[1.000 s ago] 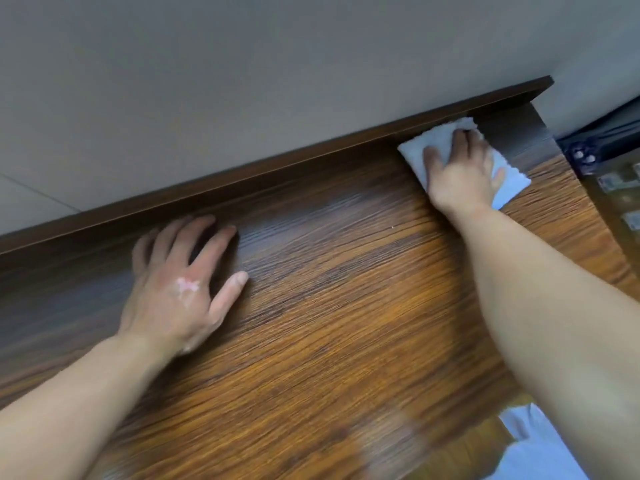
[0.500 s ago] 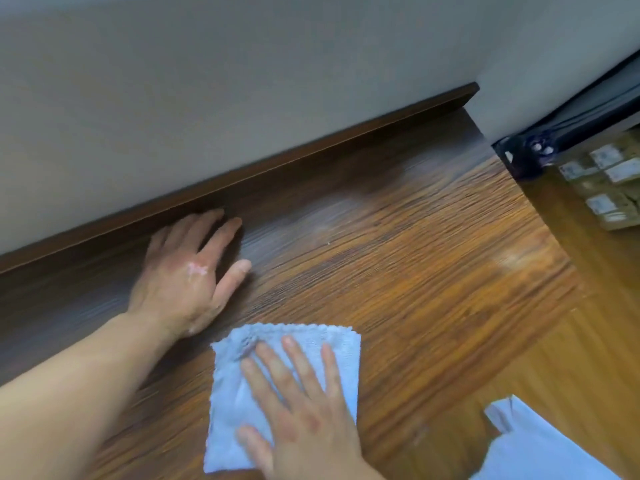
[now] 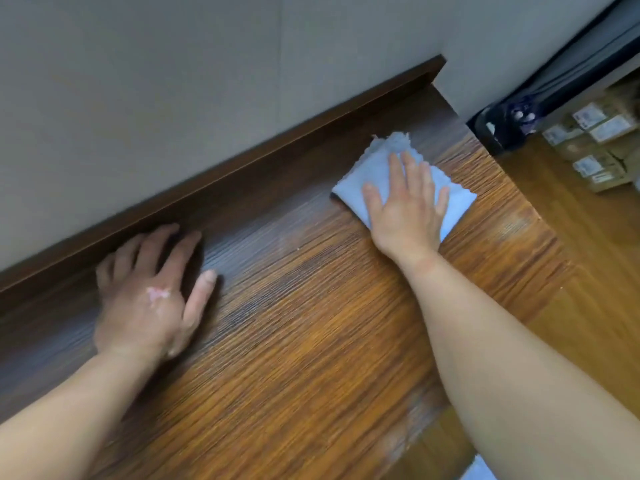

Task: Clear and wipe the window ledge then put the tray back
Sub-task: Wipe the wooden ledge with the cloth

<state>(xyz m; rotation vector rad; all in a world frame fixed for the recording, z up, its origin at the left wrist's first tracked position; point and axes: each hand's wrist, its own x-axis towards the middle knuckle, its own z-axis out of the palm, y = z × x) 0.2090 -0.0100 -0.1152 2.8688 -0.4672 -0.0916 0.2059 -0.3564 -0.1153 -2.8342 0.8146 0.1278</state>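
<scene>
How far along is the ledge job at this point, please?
Clearing looks done: the ledge bears only the cloth and both hands. In hand: the right hand presses the cloth near the ledge's right end; the left hand rests flat. Left: returning the tray, not in view.

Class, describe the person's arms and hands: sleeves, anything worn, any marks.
The left forearm and right forearm are bare, with no sleeves in view. No gloves, rings or watch show. The left hand has a small irregular blotch on its back; the right hand shows no such mark.
</scene>
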